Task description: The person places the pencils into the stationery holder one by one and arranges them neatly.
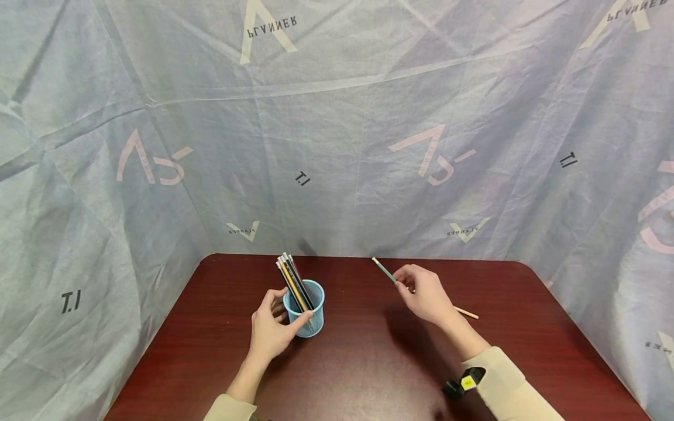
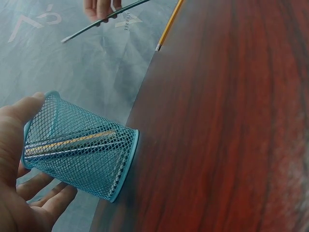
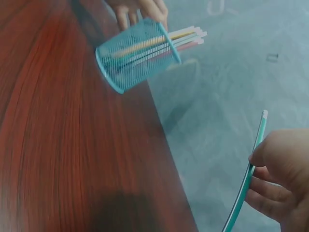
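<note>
A light-blue mesh pencil cup (image 1: 310, 327) stands on the table, holding several pencils (image 1: 292, 280) that lean left with their eraser ends up. My left hand (image 1: 271, 327) grips this cup from its left side, the thumb over the near rim and the fingers behind. Above the table to the right, my right hand (image 1: 423, 292) pinches a green pencil (image 3: 245, 186) between thumb and fingers. That pencil's white eraser end points up and toward the far left. A yellow pencil (image 2: 170, 26) lies on the table, partly hidden behind the right hand in the head view.
The dark red wooden table (image 1: 358, 362) has rounded far corners. Grey printed cloth (image 1: 337, 146) hangs behind it and along both sides. A black wrist camera (image 1: 453, 389) sticks out beside the right sleeve.
</note>
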{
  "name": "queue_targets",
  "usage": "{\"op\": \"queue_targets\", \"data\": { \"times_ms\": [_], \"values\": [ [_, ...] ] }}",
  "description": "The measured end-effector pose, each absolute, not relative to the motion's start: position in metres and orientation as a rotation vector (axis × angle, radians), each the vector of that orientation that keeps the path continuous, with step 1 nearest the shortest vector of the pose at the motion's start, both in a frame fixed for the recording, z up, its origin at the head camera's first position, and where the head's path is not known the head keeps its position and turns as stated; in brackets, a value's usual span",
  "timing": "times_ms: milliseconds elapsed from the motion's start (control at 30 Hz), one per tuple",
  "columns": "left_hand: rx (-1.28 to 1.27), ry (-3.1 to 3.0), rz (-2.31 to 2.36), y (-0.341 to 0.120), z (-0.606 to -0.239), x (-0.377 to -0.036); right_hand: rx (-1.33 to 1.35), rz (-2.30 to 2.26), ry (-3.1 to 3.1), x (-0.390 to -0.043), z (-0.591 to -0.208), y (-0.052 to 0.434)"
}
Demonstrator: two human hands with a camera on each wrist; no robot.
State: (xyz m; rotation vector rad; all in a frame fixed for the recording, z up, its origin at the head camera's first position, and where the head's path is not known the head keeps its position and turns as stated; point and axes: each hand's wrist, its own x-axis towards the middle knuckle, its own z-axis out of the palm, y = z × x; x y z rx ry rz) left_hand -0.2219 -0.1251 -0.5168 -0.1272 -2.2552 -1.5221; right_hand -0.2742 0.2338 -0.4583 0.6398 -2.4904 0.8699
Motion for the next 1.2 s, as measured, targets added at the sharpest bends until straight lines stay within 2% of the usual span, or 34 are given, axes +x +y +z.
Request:
{"op": "queue_targets", "data": {
  "times_ms": [700, 1200],
  "values": [
    [-0.124, -2.260, -1.512, -0.125, -0.517, -0.221, 0.691, 1.093, -2.294, -0.275, -0.427, 0.149],
    [-0.115, -2.253, -1.516, -0.124, -0.514, -0.220, 0.721, 1.297, -2.182, -0.276, -0.400, 0.109]
  ]
}}
